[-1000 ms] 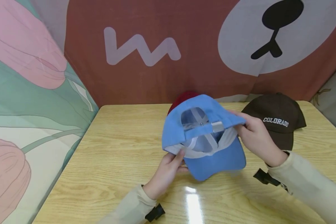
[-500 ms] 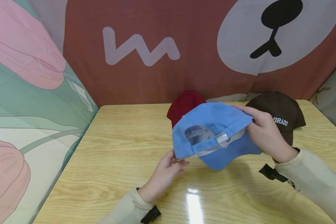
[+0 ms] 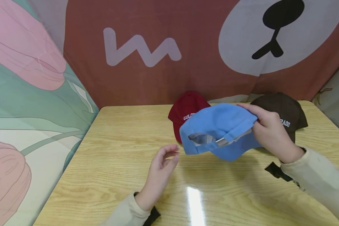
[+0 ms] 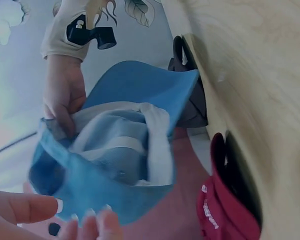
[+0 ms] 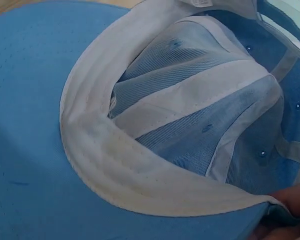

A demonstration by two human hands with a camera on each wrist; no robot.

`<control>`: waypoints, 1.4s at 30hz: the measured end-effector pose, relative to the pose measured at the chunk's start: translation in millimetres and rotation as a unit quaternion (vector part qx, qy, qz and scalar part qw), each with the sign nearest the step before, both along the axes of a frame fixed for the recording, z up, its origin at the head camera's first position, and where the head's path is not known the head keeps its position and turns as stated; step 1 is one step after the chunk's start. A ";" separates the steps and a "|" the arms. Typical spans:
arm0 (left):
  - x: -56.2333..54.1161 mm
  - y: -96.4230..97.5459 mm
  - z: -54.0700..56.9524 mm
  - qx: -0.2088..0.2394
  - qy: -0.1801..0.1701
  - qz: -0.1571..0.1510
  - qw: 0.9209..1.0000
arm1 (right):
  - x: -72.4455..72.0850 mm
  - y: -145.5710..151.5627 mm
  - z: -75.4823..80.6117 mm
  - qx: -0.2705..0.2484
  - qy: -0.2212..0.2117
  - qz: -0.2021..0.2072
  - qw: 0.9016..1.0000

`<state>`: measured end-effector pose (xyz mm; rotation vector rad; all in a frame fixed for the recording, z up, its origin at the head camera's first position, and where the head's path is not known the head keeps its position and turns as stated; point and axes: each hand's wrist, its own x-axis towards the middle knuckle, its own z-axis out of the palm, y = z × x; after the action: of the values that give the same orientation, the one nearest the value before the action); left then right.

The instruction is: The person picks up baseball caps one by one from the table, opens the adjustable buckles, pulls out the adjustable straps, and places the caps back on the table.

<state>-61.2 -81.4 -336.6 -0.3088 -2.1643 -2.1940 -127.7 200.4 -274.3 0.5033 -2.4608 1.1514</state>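
Observation:
A light blue baseball cap (image 3: 214, 122) hangs above the table, its back strap with a metal buckle toward me and its brim pointing away and down. My right hand (image 3: 274, 133) grips the cap's right edge between thumb and fingers. The right wrist view looks into the white sweatband (image 5: 105, 145) and lined crown, with a bit of the fingers (image 5: 295, 200) at the lower right. Just left of the cap, apart from it, my left hand (image 3: 161, 169) holds nothing, its fingers loosely bent. In the left wrist view, its fingertips (image 4: 107, 222) show before the cap.
A red cap (image 3: 186, 103) with white lettering stands at the table's back, partly behind the blue one. To its right is a dark brown cap (image 3: 282, 106), partly covered by my right hand. A printed cloth (image 3: 147, 84) hangs behind the wooden table (image 3: 115, 150).
My left hand has let go of the blue cap and drawn back to the left. The cap, in my right hand, has shifted right and tipped, uncovering more of the red cap.

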 end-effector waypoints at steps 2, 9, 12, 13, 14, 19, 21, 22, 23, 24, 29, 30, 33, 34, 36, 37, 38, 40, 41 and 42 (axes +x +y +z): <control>0.6 2.3 1.7 -0.001 0.027 -0.007 1.000 | -0.1 0.5 -0.2 0.004 0.004 0.003 1.000; 0.7 14.9 6.3 -0.014 0.123 -0.031 0.992 | -1.2 -2.7 -0.6 0.019 0.016 0.011 1.000; -0.2 21.0 8.8 -0.021 0.145 -0.039 0.988 | -1.6 -5.2 -1.4 0.030 0.030 0.017 0.999; -0.5 22.9 9.7 -0.023 0.147 -0.044 0.988 | -1.8 -6.0 -1.7 0.033 0.035 0.018 0.999; -0.8 24.7 10.9 -0.026 0.143 -0.049 0.988 | -1.8 -6.9 -1.8 0.035 0.040 0.018 0.998; -2.3 31.4 17.3 -0.031 0.080 -0.088 0.992 | -1.8 -12.0 -1.5 0.041 0.049 0.018 0.998; -3.3 32.7 19.5 -0.022 0.055 -0.104 0.993 | -1.3 -14.3 -1.2 0.043 0.056 0.021 0.997; -4.2 33.3 20.3 -0.015 0.044 -0.111 0.993 | -1.0 -15.3 -1.1 0.043 0.059 0.023 0.997; -5.3 34.0 20.4 -0.005 0.036 -0.117 0.992 | -0.7 -16.2 -1.1 0.043 0.063 0.024 0.997; -6.5 34.6 20.8 0.005 0.030 -0.121 0.992 | -0.4 -17.0 -1.1 0.044 0.067 0.025 0.997; -12.0 36.7 21.4 0.049 -0.017 -0.115 0.992 | -0.7 -19.4 -1.8 0.044 0.068 0.031 0.996; -12.8 36.9 21.9 0.057 -0.029 -0.110 0.992 | -1.1 -20.0 -2.1 0.045 0.065 0.035 0.996; -15.3 37.5 22.2 0.080 -0.056 -0.093 0.991 | -2.4 -22.4 -2.8 0.047 0.055 0.048 0.996; -16.0 37.5 22.6 0.088 -0.063 -0.088 0.990 | -2.7 -23.0 -3.2 0.047 0.053 0.054 0.996; -17.5 37.7 23.6 0.103 -0.075 -0.080 0.989 | -2.8 -24.5 -3.4 0.047 0.051 0.066 0.995; -18.5 37.7 24.4 0.113 -0.079 -0.078 0.987 | -2.8 -25.0 -3.5 0.046 0.051 0.070 0.995; -19.6 37.5 25.2 0.122 -0.080 -0.077 0.986 | -2.9 -25.3 -3.6 0.046 0.053 0.074 0.995; -21.9 36.8 27.2 0.144 -0.081 -0.075 0.983 | -2.8 -25.7 -3.6 0.047 0.057 0.077 0.994; -23.3 36.2 28.0 0.153 -0.078 -0.075 0.982 | -2.7 -25.8 -3.4 0.048 0.060 0.076 0.994; -24.4 35.5 29.4 0.164 -0.076 -0.077 0.980 | -2.6 -25.8 -3.2 0.050 0.064 0.073 0.994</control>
<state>-85.5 -45.9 -307.3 -0.3087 -1.8498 -2.6911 -130.3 174.6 -277.5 0.7741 -2.4127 1.0189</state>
